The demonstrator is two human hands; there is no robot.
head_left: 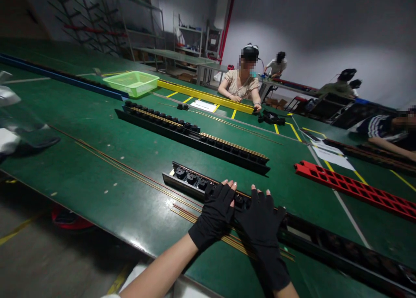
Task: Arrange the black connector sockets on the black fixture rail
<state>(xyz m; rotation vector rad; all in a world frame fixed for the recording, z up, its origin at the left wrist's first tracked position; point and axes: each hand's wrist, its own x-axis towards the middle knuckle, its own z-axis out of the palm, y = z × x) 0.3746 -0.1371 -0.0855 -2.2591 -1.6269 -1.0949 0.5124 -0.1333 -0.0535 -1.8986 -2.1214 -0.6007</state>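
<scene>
Both my hands wear black fingerless gloves and rest on a long black power-strip housing point(325, 246) that lies across the near side of the green table point(97, 159). My left hand point(216, 213) lies flat over black socket modules point(190, 176) in the strip's left end, fingers stretched out. My right hand point(261, 220) lies flat beside it on the same strip, fingers spread. Thin copper strips point(130, 170) lie on the table just in front of the housing and run under my hands.
A second black strip with sockets point(195, 137) lies further back. A red housing point(354, 189) sits at the right, a green basket point(133, 82) and a yellow rail point(204, 96) at the back. Other people work across the table and at the right.
</scene>
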